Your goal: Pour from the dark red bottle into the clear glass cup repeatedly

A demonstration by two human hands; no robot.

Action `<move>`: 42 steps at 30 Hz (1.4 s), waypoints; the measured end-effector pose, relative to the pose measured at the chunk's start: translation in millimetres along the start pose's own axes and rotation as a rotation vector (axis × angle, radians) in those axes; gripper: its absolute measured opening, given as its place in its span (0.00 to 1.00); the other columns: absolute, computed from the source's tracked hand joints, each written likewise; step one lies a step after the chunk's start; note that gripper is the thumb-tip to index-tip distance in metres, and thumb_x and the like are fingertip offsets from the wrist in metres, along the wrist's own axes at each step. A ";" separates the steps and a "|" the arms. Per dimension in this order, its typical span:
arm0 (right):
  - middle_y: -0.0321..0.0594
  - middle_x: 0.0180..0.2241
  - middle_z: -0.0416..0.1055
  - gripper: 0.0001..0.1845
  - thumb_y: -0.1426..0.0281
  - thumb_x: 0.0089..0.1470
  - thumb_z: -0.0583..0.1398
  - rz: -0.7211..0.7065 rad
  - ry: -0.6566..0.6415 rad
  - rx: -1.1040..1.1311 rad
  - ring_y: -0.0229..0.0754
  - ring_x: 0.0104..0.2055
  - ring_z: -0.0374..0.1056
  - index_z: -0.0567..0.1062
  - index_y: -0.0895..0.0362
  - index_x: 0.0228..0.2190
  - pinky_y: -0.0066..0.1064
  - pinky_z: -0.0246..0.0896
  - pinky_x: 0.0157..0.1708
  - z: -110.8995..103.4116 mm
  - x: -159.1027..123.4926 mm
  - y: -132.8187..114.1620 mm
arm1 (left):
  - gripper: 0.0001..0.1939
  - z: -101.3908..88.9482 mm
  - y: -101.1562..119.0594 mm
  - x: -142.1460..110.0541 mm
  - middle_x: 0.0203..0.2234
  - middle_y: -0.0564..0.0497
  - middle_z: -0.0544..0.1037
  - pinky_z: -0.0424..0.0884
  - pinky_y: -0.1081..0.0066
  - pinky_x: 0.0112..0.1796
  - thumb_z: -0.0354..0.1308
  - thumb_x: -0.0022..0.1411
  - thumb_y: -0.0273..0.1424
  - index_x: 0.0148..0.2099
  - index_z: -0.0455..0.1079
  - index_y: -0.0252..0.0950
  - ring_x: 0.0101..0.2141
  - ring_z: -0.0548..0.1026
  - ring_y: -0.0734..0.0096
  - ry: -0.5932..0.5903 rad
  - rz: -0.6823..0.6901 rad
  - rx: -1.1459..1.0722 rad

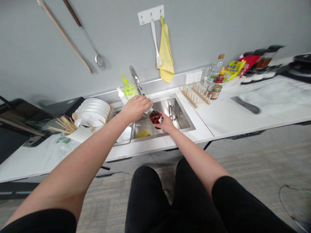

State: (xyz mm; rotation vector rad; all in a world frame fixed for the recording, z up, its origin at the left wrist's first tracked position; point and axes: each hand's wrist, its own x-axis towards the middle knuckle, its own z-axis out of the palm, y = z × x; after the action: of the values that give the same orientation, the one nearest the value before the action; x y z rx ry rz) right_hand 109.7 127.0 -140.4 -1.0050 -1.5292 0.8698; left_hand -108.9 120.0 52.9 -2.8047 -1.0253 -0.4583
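Over the sink (189, 127), my right hand (167, 124) is wrapped around a dark reddish-brown bottle (155, 117) with a white label. Just left of it, my left hand (137, 108) is closed over a clear, whitish thing (148, 109) at the bottle's dark neck. My fingers hide most of that thing, so its kind is unclear. Behind my left hand rises the curved metal faucet (136, 77). A yellow sponge (143, 133) lies low in the basin, below both hands.
White plates (93, 108) are stacked left of the sink, beside chopsticks (66, 124) in a white holder. A yellow-green soap bottle (130, 90) stands behind the sink. To the right are a wooden rack (190, 97), a jar (215, 92) and a basket (234, 83) of condiments.
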 end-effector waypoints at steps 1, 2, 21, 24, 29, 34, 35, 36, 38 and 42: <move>0.45 0.53 0.86 0.47 0.63 0.36 0.82 -0.001 0.003 0.001 0.56 0.51 0.80 0.80 0.53 0.59 0.50 0.75 0.57 -0.2 -0.3 0.4 | 0.35 0.0 0.3 1.4 0.64 0.37 0.81 0.61 0.37 0.72 0.61 0.62 0.21 0.69 0.79 0.42 0.70 0.71 0.37 -0.001 0.007 -0.001; 0.45 0.53 0.86 0.47 0.63 0.36 0.82 -0.002 0.007 0.002 0.56 0.50 0.80 0.80 0.53 0.59 0.50 0.75 0.57 -0.5 -0.6 0.7 | 0.34 0.0 0.5 2.6 0.63 0.37 0.81 0.61 0.37 0.72 0.61 0.62 0.21 0.69 0.79 0.42 0.70 0.71 0.37 -0.003 0.018 0.002; 0.45 0.52 0.85 0.47 0.61 0.39 0.83 -0.003 0.012 -0.056 0.58 0.52 0.80 0.79 0.53 0.60 0.51 0.77 0.58 -6.1 -3.1 -1.6 | 0.23 -12.1 9.5 23.0 0.56 0.41 0.85 0.67 0.38 0.67 0.61 0.69 0.25 0.63 0.84 0.44 0.66 0.75 0.41 -0.034 0.089 -0.086; 0.45 0.54 0.85 0.47 0.61 0.39 0.82 -0.027 0.017 -0.049 0.58 0.53 0.80 0.79 0.53 0.60 0.51 0.77 0.58 -6.4 -3.4 -2.3 | 0.26 -15.0 11.7 24.0 0.58 0.40 0.85 0.70 0.42 0.64 0.57 0.73 0.22 0.67 0.81 0.43 0.65 0.76 0.46 -0.069 0.224 0.113; 0.46 0.53 0.86 0.46 0.61 0.38 0.82 -0.019 0.025 -0.067 0.56 0.51 0.81 0.79 0.55 0.59 0.49 0.77 0.56 -5.8 -3.4 -3.9 | 0.27 -17.1 14.7 24.5 0.59 0.39 0.85 0.72 0.49 0.59 0.56 0.75 0.21 0.71 0.78 0.41 0.62 0.77 0.51 -0.060 0.380 0.397; 0.46 0.54 0.86 0.46 0.62 0.38 0.83 -0.023 0.031 -0.073 0.57 0.53 0.81 0.80 0.54 0.59 0.50 0.77 0.58 -5.9 -3.9 -5.4 | 0.28 -19.6 19.3 26.3 0.58 0.40 0.85 0.72 0.52 0.58 0.57 0.74 0.20 0.71 0.78 0.42 0.63 0.78 0.52 -0.083 0.412 0.495; 0.46 0.54 0.86 0.46 0.62 0.38 0.83 -0.026 0.033 -0.072 0.58 0.53 0.81 0.80 0.54 0.59 0.51 0.77 0.58 -6.1 -4.0 -5.4 | 0.28 -20.2 20.1 26.7 0.58 0.40 0.86 0.72 0.52 0.58 0.58 0.74 0.20 0.71 0.78 0.42 0.63 0.78 0.52 -0.090 0.408 0.499; 0.46 0.54 0.86 0.46 0.62 0.38 0.83 -0.029 0.034 -0.071 0.58 0.53 0.81 0.80 0.54 0.59 0.51 0.77 0.58 -6.2 -4.1 -5.3 | 0.28 -20.8 20.8 27.1 0.57 0.41 0.86 0.72 0.52 0.58 0.58 0.74 0.20 0.71 0.78 0.43 0.63 0.78 0.52 -0.095 0.405 0.501; 0.46 0.54 0.86 0.46 0.62 0.38 0.83 -0.031 0.037 -0.064 0.58 0.54 0.81 0.80 0.53 0.59 0.52 0.77 0.59 -6.3 -4.2 -4.8 | 0.29 -21.9 22.1 27.8 0.57 0.41 0.86 0.72 0.53 0.58 0.59 0.73 0.20 0.71 0.78 0.43 0.62 0.79 0.51 -0.105 0.403 0.499; 0.47 0.55 0.85 0.47 0.62 0.38 0.83 -0.033 0.030 -0.063 0.59 0.55 0.82 0.79 0.53 0.60 0.53 0.77 0.60 -6.0 -3.6 -2.9 | 0.28 -24.0 25.4 28.5 0.58 0.41 0.86 0.72 0.53 0.59 0.60 0.73 0.20 0.71 0.78 0.44 0.63 0.79 0.51 -0.135 0.381 0.484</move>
State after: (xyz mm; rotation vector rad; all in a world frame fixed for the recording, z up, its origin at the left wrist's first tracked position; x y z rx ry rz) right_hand 115.5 122.7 -138.1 -1.0310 -1.5521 0.7838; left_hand -77.6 112.8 84.6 -2.5162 -0.5043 0.0251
